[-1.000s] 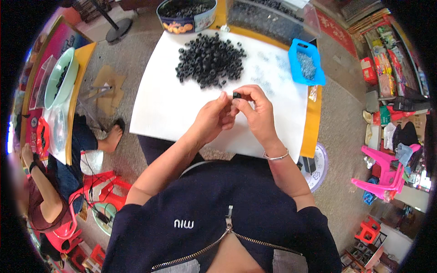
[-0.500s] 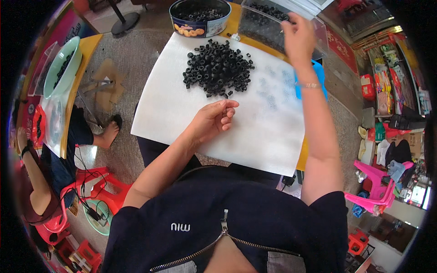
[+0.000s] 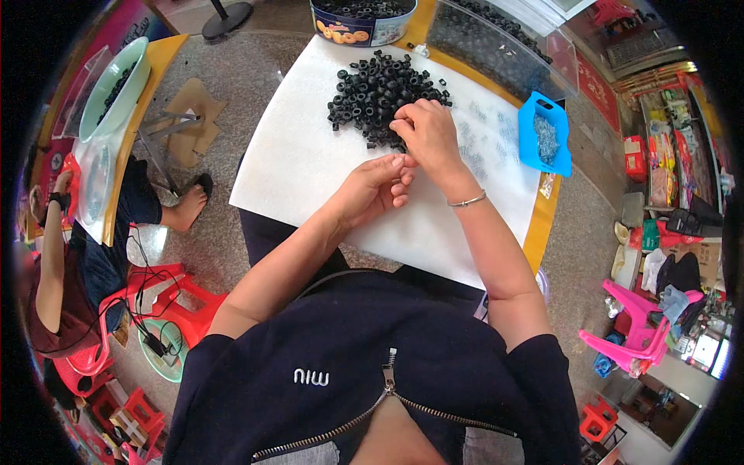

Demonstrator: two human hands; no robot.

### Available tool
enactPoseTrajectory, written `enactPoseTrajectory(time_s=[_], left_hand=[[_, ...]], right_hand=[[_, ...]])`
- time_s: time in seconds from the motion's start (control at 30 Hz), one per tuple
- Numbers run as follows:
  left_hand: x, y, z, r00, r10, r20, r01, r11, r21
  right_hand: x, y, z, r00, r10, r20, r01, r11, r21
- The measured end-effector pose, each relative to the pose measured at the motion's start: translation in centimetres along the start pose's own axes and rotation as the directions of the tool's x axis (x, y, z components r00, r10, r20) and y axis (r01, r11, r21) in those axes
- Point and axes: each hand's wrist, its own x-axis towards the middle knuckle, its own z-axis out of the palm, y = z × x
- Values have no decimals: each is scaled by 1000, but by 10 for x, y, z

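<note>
A pile of small black rings [image 3: 384, 89] lies on a white sheet [image 3: 302, 163] over the table. My right hand [image 3: 430, 136], a thin bangle on its wrist, rests at the pile's near edge, with its fingertips pinched down among the rings. My left hand [image 3: 376, 186] sits just below it on the sheet. Its fingers are curled and touch the heel of the right hand. What lies inside the left hand's curled fingers is hidden.
A blue tray [image 3: 546, 139] of small metal parts sits to the right. A round tin [image 3: 364, 19] and a clear box [image 3: 496, 43], both with black rings, stand at the far edge. A green bowl [image 3: 116, 85] and another person [image 3: 54, 256] are at left; a pink chair [image 3: 635, 325] is at right.
My right hand reached out to the far clear box, then came back to the pile's near edge. My left hand stayed on the sheet and curled its fingers.
</note>
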Motion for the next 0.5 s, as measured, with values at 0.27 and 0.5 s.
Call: enactPoseTrajectory(time_s=[0.27,0.5], left_hand=[[0,-1,1,999,40,-18,-40,998,38],[3,-2,-3,996,82,21,-83,995,53]], right_hand=[[-14,3,-7,998,36,-57,-29,992,124],[-3,6,-4,985,-173,19,173,985,-7]])
